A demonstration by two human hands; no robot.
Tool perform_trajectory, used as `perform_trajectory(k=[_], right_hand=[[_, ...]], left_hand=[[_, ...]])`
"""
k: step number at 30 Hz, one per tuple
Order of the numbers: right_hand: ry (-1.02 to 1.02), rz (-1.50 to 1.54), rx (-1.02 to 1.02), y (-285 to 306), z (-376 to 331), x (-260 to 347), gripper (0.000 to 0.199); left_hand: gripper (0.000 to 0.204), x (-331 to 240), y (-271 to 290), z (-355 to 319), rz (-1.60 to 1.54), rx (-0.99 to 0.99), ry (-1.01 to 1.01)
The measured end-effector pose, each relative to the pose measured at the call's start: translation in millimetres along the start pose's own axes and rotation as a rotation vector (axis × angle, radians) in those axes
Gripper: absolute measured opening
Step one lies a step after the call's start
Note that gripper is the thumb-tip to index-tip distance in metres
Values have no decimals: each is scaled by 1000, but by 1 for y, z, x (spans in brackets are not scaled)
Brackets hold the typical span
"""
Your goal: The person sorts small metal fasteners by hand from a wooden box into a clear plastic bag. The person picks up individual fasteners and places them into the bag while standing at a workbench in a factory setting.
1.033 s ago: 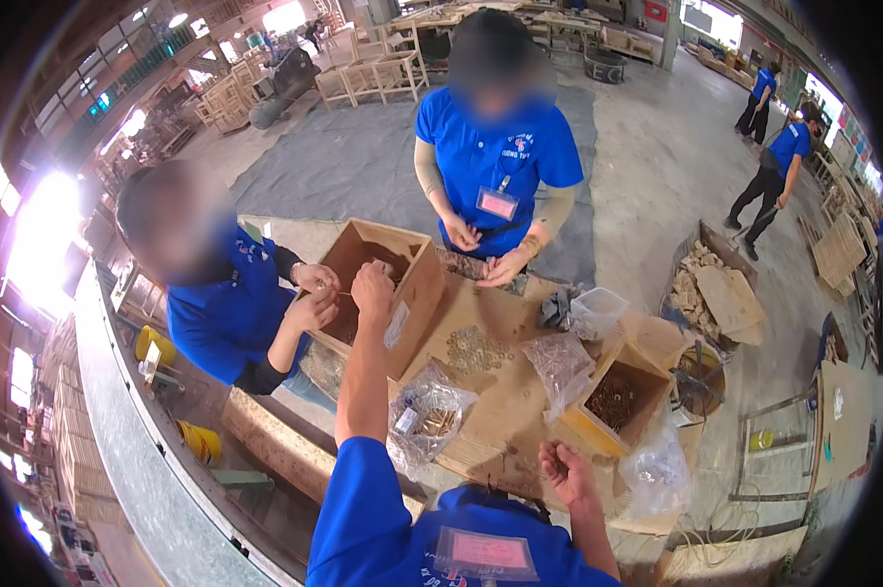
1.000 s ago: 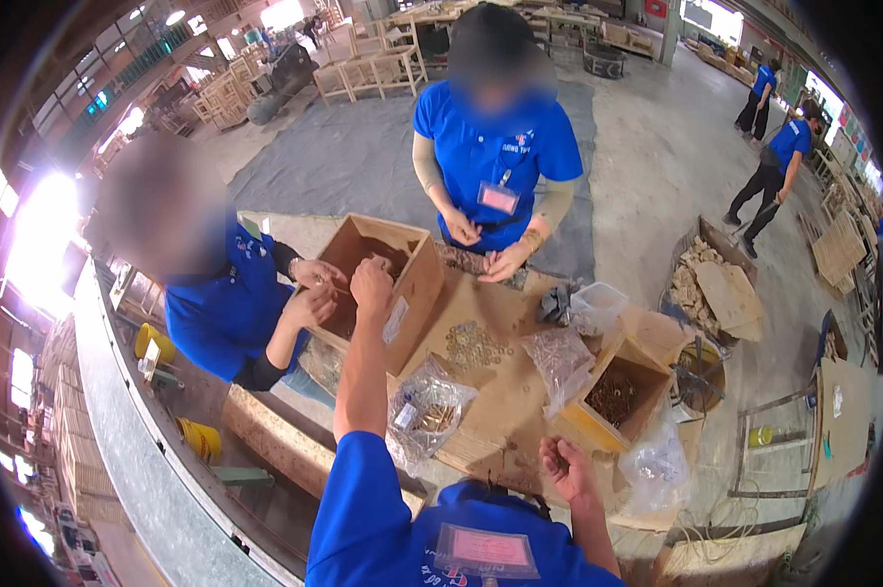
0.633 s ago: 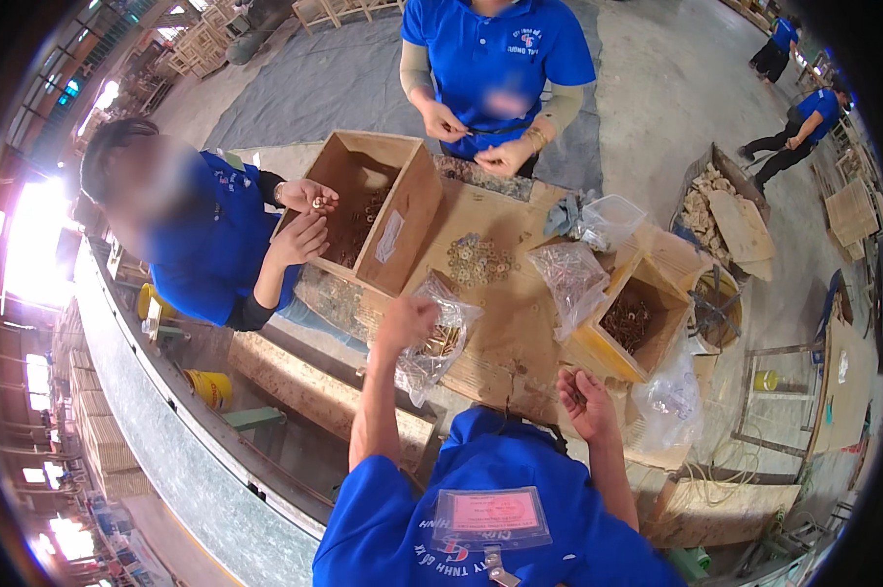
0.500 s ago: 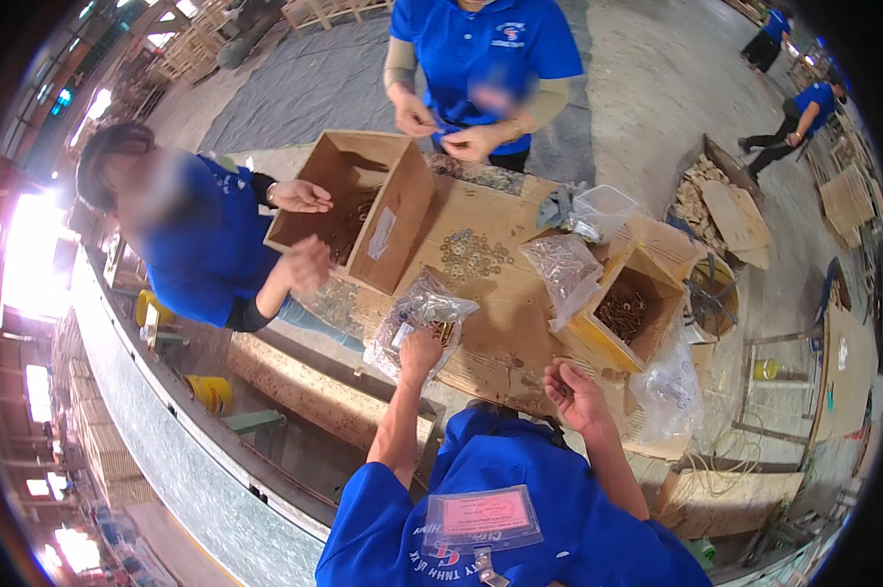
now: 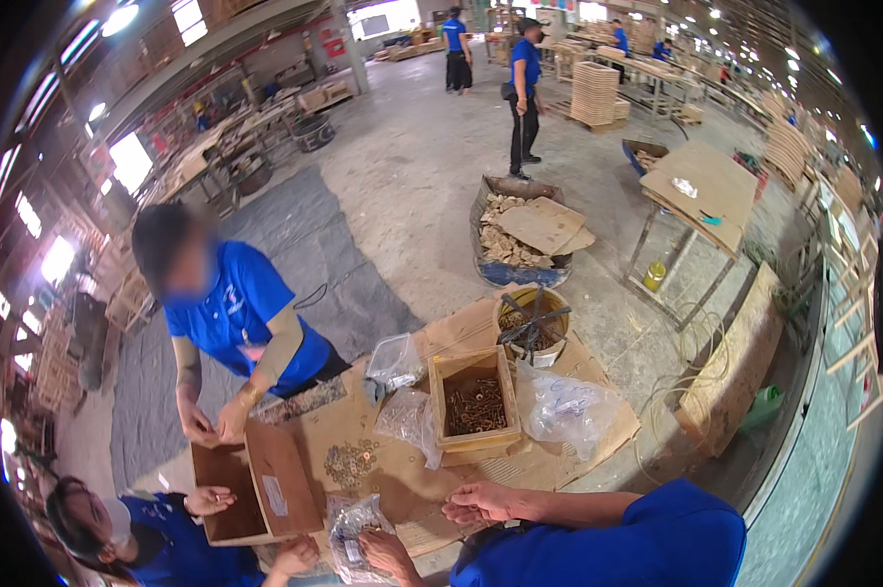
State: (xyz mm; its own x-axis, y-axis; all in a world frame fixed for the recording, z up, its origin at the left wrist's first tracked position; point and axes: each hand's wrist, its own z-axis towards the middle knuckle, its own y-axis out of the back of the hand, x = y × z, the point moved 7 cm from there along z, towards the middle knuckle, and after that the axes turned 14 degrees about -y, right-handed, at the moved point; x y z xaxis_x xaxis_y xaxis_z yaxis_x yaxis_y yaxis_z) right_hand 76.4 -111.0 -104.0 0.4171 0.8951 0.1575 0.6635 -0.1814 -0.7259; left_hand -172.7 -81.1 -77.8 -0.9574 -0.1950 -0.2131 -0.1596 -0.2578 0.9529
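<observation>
At the lower edge of the table, my left hand (image 5: 386, 554) is at a clear plastic bag (image 5: 359, 517) of small metal fasteners. Its fingers curl in at the bag's mouth, and what they grip is hidden. My right hand (image 5: 476, 503) hovers over the cardboard to the right of the bag. Its fingers are bent together, and anything inside them is too small to name. Just beyond the bag, a loose spread of metal washers (image 5: 351, 464) lies on the cardboard (image 5: 412, 499).
A wooden box (image 5: 475, 360) of screws stands ahead, between two plastic bags (image 5: 409, 423) (image 5: 570, 407). Behind it is a bucket (image 5: 539, 318). At left, two co-workers (image 5: 241, 303) (image 5: 153, 533) have hands around a larger wooden box (image 5: 283, 489). A tub (image 5: 505, 220) of wood scraps sits on the floor.
My view has swung to the right and up, so the table now sits lower in the picture. My left hand stays at the bag; my right hand's fingers look more closed.
</observation>
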Motion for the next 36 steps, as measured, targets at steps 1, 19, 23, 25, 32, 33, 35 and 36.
perform_trajectory(k=[1,19,23,25,32,33,35,36], right_hand=[[43,37,-26,8,-7,3,22],[517,47,-186,44,-63,33,19],[567,104,-231,45,-75,32,18],[583,73,-267,47,-75,33,19],[658,31,-209,53,-65,31,21],[676,51,-178,58,-58,29,21],[668,4,-284,64,-54,28,21],[663,-18,-340,67,-52,26,21]], left_hand=[[15,-12,-8,8,-66,15,-31],[27,-217,-12,-42,-1159,722,-431],[27,-218,-33,-42,-1163,715,-444],[27,-219,-44,-42,-1173,717,-450],[25,-238,-7,-26,-959,346,-1268],[25,-244,10,-32,-834,168,-1519],[23,-245,16,-25,-899,473,-1151],[22,-242,10,-25,-919,616,-959]])
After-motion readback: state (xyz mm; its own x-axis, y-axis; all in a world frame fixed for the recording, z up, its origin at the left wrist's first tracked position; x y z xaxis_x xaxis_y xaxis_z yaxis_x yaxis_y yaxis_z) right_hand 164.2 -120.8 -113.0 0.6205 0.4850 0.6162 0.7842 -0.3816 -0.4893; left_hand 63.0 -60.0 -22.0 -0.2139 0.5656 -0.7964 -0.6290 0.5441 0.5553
